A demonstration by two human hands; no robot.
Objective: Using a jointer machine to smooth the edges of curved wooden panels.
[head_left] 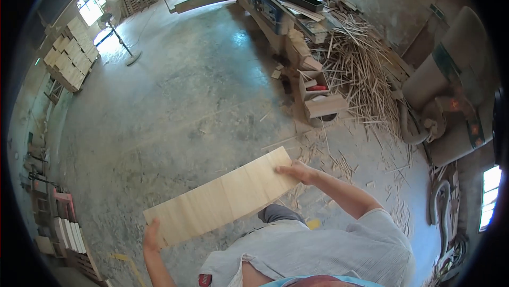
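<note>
Pale, rectangular wooden board (222,198) sits right between left hand (151,236) and right hand (300,172), fingers (284,170) gripping opposite ends, long axis running near-left to far-right.

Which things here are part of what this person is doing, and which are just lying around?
Part of it, it seems:
- wooden board, held across the body
- left hand, gripping one end
- right hand, gripping the other

Apparently just lying around:
- heap of thin wood strips
- stacked pale wood

No words, numbers or signs can be read.
</note>
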